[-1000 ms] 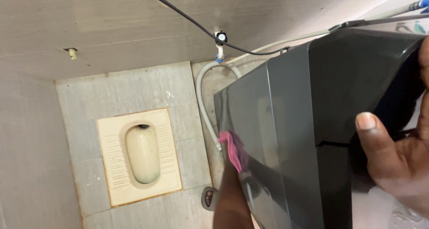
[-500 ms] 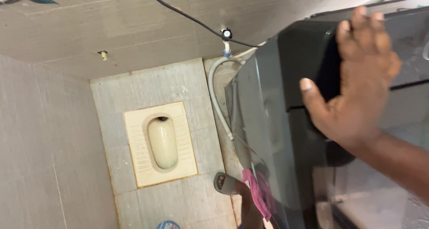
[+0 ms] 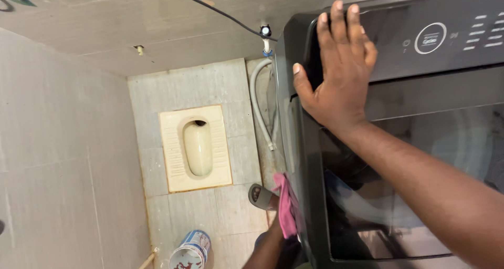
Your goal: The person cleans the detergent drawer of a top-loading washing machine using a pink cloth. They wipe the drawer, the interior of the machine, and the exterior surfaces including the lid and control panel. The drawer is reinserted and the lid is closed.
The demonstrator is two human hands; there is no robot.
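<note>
- The pink cloth [image 3: 286, 212] lay against the left side panel of the dark grey washing machine [image 3: 315, 195], low down; the panel looked only partly wiped, as far as could be judged.
- The left hand [image 3: 277, 228] was mostly hidden behind the cloth; its grip could not be told.
- The right hand [image 3: 338, 69] lay open and flat, fingers spread, on the machine's top back corner, holding nothing.

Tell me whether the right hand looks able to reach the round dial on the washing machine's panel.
Probably yes: the right hand lies flat on the washing machine top, and the round dial sits just beside it, nothing between.
</note>
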